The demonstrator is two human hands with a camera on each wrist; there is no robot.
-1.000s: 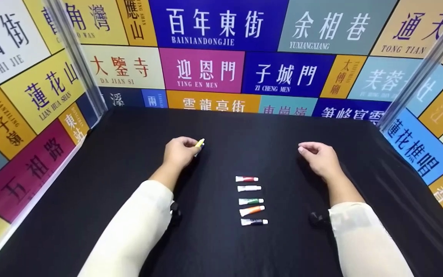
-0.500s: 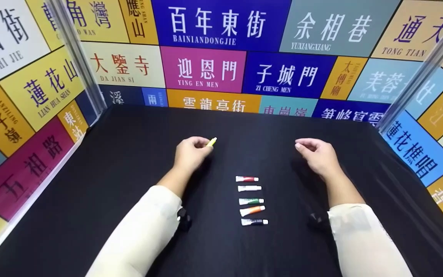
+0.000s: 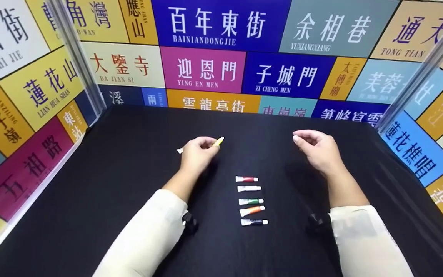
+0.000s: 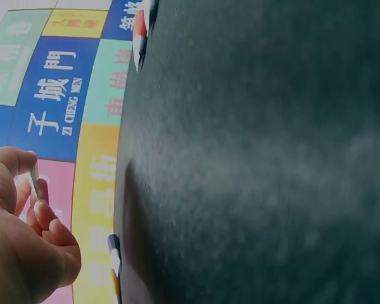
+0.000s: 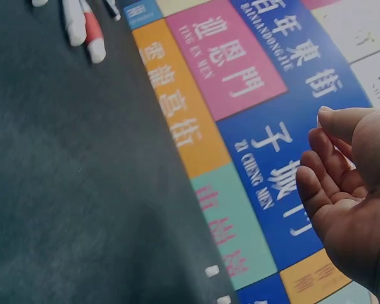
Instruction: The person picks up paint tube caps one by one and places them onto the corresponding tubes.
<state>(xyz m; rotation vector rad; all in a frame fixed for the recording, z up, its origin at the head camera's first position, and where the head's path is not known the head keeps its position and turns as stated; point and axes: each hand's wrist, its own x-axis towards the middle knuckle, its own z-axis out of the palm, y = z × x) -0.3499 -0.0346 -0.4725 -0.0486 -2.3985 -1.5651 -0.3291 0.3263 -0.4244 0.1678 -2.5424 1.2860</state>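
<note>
My left hand [image 3: 200, 154] pinches a small yellow paint tube [image 3: 218, 142] between thumb and fingers; its cap end points away to the right. In the left wrist view the fingertips meet on a thin edge of that tube [image 4: 34, 182]. Level with it on the right, my right hand [image 3: 317, 150] is held over the black cloth with loosely curled fingers and nothing visible in them. Between the forearms, a column of paint tubes lies on the cloth: red [image 3: 247, 179], white [image 3: 249, 188], green [image 3: 250, 201], orange [image 3: 252, 210] and black [image 3: 254, 222].
A whitish flat end [image 3: 180, 150] shows just left of the left hand, mostly hidden behind it. Black cloth [image 3: 221, 254] covers the table. Colourful sign panels [image 3: 202, 69] wall the back and both sides, with clear corner strips [image 3: 413, 73] between them.
My left hand has moved right with the yellow paint tube, uncovering the whitish end behind it. The right hand has shifted slightly left and up. The column of tubes stays put.
</note>
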